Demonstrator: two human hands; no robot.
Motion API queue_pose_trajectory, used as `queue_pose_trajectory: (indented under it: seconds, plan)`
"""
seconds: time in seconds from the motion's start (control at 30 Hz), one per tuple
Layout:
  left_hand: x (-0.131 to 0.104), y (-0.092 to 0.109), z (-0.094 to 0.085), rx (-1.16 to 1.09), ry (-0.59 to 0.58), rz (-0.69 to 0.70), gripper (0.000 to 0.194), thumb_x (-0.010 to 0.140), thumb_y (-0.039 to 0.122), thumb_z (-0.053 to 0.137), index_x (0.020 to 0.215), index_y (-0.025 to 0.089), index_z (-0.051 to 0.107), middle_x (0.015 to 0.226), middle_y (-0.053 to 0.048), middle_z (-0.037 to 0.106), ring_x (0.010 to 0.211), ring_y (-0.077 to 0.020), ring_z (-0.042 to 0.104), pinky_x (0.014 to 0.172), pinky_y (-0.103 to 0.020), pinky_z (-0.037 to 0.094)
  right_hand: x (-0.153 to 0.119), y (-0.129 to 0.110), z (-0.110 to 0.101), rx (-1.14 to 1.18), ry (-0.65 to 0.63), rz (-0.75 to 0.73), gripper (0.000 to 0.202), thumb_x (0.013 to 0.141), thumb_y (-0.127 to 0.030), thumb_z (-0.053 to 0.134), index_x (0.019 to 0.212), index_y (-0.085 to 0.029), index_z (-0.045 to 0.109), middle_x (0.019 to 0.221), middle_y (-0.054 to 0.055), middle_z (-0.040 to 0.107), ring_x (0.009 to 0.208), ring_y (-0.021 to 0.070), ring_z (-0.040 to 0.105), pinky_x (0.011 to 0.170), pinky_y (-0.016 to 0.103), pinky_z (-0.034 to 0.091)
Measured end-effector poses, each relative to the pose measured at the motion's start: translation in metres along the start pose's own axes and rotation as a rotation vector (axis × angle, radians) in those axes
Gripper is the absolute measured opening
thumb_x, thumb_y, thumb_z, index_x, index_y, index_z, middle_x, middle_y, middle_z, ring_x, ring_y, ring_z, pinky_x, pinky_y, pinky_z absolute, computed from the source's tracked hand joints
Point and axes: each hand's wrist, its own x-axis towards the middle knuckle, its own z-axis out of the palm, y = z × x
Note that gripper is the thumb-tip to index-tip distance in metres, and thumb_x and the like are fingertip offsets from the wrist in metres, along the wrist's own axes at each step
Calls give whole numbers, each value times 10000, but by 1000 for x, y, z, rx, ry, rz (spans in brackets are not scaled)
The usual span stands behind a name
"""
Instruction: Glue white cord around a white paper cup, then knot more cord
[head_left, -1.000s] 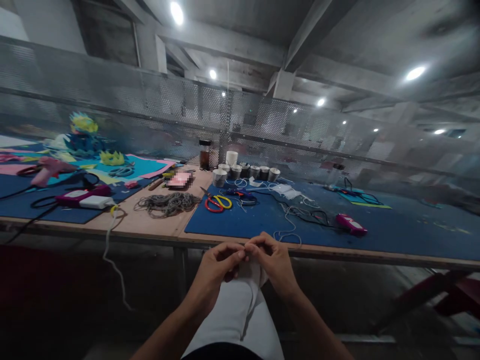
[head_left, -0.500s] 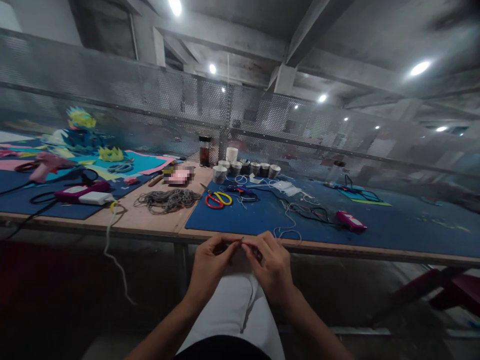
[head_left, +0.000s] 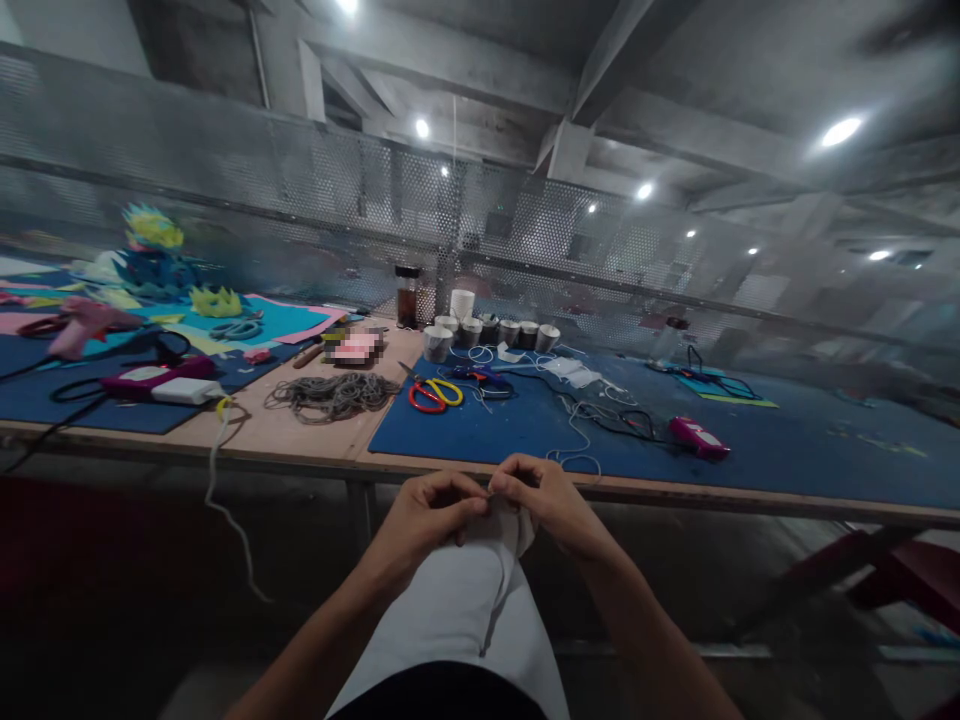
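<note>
Above my white-trousered leg (head_left: 457, 590), my left hand (head_left: 431, 515) and my right hand (head_left: 546, 500) meet fingertip to fingertip, just below the table's front edge. Both are closed in a pinch. A tiny dark bit shows between the fingertips, too small to name. On the table beyond lie scissors (head_left: 426, 398) with one red and one yellow handle. To their left is a heap of grey cord (head_left: 334, 398). A dark blue glue gun (head_left: 480, 377) rests just right of the scissors.
Several small cups (head_left: 437, 344) stand at the back beside a dark-lidded jar (head_left: 406, 298). Thin cords and a magenta box (head_left: 697, 438) lie on the blue mat (head_left: 450, 440). Leftward are a pink glue gun (head_left: 86, 325), coloured sheets and a white cable (head_left: 214, 490) hanging over the edge.
My right hand has lifted slightly and turned, its fingers now curled into a pinch. My left fingers have shifted a little right. The view has moved slightly.
</note>
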Motion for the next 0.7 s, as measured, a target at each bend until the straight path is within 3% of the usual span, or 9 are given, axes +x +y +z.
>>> queue_pose_trajectory:
  seconds: [0.17, 0.33, 0.53, 0.7]
  plan:
    - [3, -8, 0, -165, 1, -43, 216, 675, 295, 816, 772, 138, 704, 643, 8, 623, 451, -52, 465, 464, -192, 281, -3, 12, 11, -91, 142, -40, 252, 894, -409, 606, 849, -168, 665, 744, -4, 625, 670, 125, 542, 627, 235, 411]
    - [8, -14, 2, -148, 125, 5, 215, 676, 297, 810, 772, 135, 705, 566, 25, 569, 484, -72, 467, 481, -197, 308, -15, 15, 25, -512, 321, -265, 151, 946, -294, 550, 919, -199, 663, 879, 45, 643, 810, 174, 581, 748, 289, 434]
    - [6, -18, 1, 131, 204, 187, 150, 738, 304, 749, 754, 163, 701, 661, -9, 611, 564, -113, 493, 530, -220, 364, -25, 5, 28, -865, 272, -399, 130, 957, -215, 519, 979, -212, 648, 920, 58, 629, 856, 198, 569, 793, 327, 414]
    - [0, -12, -1, 367, 130, 350, 65, 764, 213, 704, 706, 184, 711, 731, -29, 619, 674, -152, 531, 609, -232, 391, -21, -4, 19, -766, 211, -306, 102, 937, -241, 563, 933, -215, 661, 915, 46, 617, 804, 175, 575, 746, 304, 423]
